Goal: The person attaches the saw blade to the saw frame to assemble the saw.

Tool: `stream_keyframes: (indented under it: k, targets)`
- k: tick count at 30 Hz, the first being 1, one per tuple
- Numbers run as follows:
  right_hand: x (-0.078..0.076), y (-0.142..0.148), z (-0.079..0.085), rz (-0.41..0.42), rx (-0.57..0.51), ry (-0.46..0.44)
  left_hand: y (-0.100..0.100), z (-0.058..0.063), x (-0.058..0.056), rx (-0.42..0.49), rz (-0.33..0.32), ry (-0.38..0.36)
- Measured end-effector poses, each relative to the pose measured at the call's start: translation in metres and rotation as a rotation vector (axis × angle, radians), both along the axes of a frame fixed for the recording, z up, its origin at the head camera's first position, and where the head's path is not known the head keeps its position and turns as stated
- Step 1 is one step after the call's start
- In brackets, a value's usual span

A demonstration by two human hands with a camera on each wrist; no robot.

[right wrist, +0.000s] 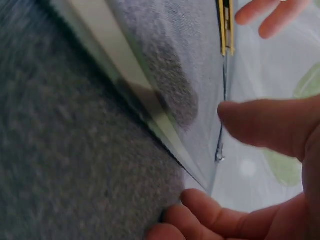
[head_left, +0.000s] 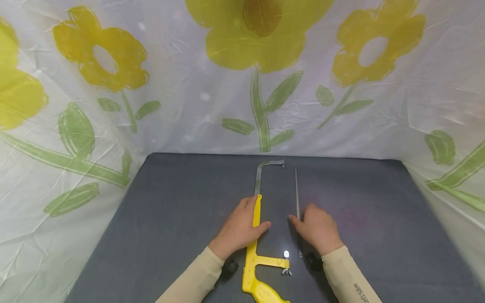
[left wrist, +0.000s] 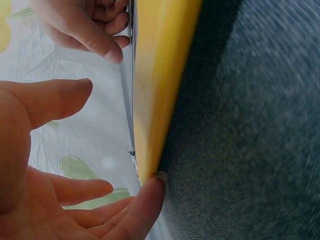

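A yellow hacksaw frame (head_left: 249,269) lies lengthwise on the dark table, its grip toward the person and its bare metal arm (head_left: 258,179) bending right at the far end. Over the yellow bar stretches my left hand (head_left: 240,229), thumb apart; in the left wrist view a fingertip (left wrist: 154,192) is right at the bar's edge. To the right lies a thin saw blade (head_left: 297,189), separate from the frame. My right hand (head_left: 320,229) is spread over the blade's near half. The toothed blade (right wrist: 145,95) runs past the relaxed fingers in the right wrist view, not gripped.
The dark cloth-covered table (head_left: 170,202) reaches back to a white sheet (head_left: 182,84) printed with yellow flowers. A wing nut (head_left: 286,272) and clamp screw sit on the frame's short near arm, between the two forearms.
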State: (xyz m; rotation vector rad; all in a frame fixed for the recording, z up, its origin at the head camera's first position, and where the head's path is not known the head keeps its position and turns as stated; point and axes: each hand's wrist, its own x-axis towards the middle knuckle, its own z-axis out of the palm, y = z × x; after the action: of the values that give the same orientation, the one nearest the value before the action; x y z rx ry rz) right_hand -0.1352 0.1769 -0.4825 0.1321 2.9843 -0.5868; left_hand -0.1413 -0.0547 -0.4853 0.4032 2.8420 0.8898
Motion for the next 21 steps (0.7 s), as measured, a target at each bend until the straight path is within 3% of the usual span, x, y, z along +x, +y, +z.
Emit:
stream_keyframes:
  k: [8, 21]
  targets:
    - [-0.004, -0.007, 0.000, -0.093, 0.040, 0.010, 0.000, 0.000, 0.000, -0.004, -0.016, 0.008]
    - [-0.012, -0.016, 0.001, -0.132, 0.039, -0.018, 0.000, -0.001, 0.001, -0.029, -0.039, -0.007]
